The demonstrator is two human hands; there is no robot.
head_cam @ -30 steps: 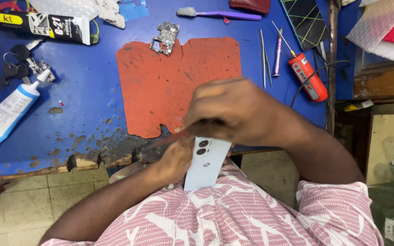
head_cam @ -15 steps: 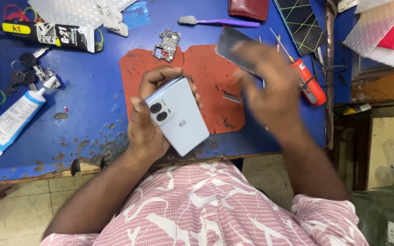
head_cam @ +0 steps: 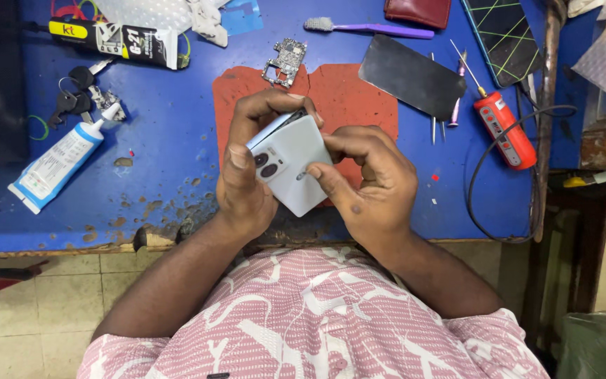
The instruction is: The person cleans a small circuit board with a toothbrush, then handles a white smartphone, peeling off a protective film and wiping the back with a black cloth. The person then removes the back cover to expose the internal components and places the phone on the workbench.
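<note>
— Hands?
— Both grip one phone (head_cam: 290, 163) over the red mat (head_cam: 359, 98): my left hand (head_cam: 247, 175) wraps its left edge, my right hand (head_cam: 369, 179) pinches its right side.

— Count, far side?
— One dark panel (head_cam: 412, 76), one brush (head_cam: 366, 28), one board (head_cam: 285, 62). Left: two tubes (head_cam: 57, 167).

Pink patterned shirt, short sleeves, two bare hands

The person wears a pink shirt (head_cam: 324, 330) printed all over with irregular white, leaf-like shapes and strokes; it fills the view below both wrists. Its short sleeves end high on the upper arms, so the forearms leading up to the left hand (head_cam: 247, 175) and the right hand (head_cam: 369, 179) are uncovered. No watch, ring or glove shows on either hand; fingernails are short.
</note>
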